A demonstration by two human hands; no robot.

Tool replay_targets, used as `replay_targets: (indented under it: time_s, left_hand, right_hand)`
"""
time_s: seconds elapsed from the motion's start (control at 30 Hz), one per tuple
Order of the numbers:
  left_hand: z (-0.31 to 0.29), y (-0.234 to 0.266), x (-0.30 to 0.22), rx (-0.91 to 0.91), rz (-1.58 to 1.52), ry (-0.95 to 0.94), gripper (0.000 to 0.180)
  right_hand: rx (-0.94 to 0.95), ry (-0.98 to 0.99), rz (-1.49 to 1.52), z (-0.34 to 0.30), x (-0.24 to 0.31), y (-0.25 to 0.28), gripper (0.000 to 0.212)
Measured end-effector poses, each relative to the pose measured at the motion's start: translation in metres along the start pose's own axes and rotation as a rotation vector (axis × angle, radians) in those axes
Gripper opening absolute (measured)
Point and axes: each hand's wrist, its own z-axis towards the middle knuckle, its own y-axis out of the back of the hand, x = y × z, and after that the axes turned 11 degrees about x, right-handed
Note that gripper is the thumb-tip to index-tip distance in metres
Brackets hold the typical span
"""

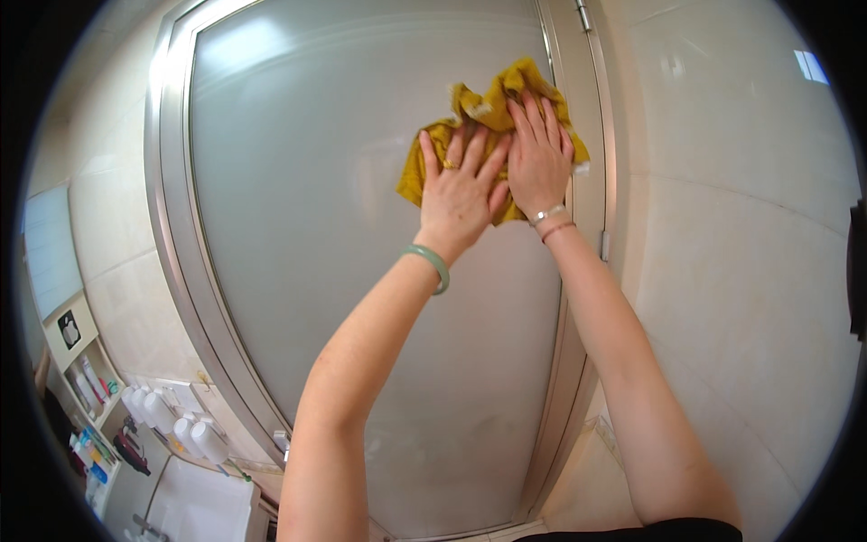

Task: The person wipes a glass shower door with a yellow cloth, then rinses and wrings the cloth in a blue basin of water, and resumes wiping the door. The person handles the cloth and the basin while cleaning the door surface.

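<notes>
A mustard-yellow cloth [495, 110] lies crumpled against the frosted glass door [361, 181], near its upper right side. My left hand [459, 191] presses flat on the cloth's left part, fingers spread, a ring on one finger and a green bangle at the wrist. Close beside it on the right, my right hand [540, 163] rests with stretched fingers on the cloth, by the metal frame. Both arms reach up, and neither hand is closed around the cloth. Its upper edge is bunched and slightly blurred.
A metal door frame [167, 181] surrounds the glass, with a hinge [584, 16] at upper right and a handle [282, 440] at lower left. Pale tiled wall [722, 181] stands to the right. At lower left are a white sink [203, 497], white cups [209, 443] and shelves with toiletries [90, 452].
</notes>
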Motion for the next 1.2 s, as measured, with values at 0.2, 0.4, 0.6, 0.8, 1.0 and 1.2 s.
replay_targets:
  time_s: [0.2, 0.4, 0.6, 0.8, 1.0, 1.2]
  left_hand:
    - [-0.100, -0.011, -0.053, 0.237, -0.133, -0.104, 0.058]
    - [-0.258, -0.014, -0.069, 0.457, -0.109, -0.178, 0.055]
    - [-0.389, 0.018, -0.027, 0.593, -0.038, 0.022, 0.048]
    - [-0.359, 0.049, 0.044, 0.485, 0.092, 0.236, 0.048]
    - [-0.233, 0.078, 0.128, 0.240, 0.117, 0.220, 0.053]
    - [-0.127, 0.083, 0.196, 0.103, 0.240, 0.298, 0.059]
  right_hand:
    - [0.167, -0.127, -0.010, -0.133, 0.016, 0.025, 0.049]
    - [0.390, -0.190, 0.137, -0.305, 0.081, 0.024, 0.053]
    - [0.580, 0.103, 0.275, -0.363, 0.169, 0.032, 0.051]
    - [0.411, 0.390, 0.225, -0.255, 0.213, 0.003, 0.050]
    - [0.268, 0.450, 0.232, -0.086, 0.219, -0.015, 0.053]
    - [0.028, 0.579, 0.261, 0.061, 0.209, -0.038, 0.043]
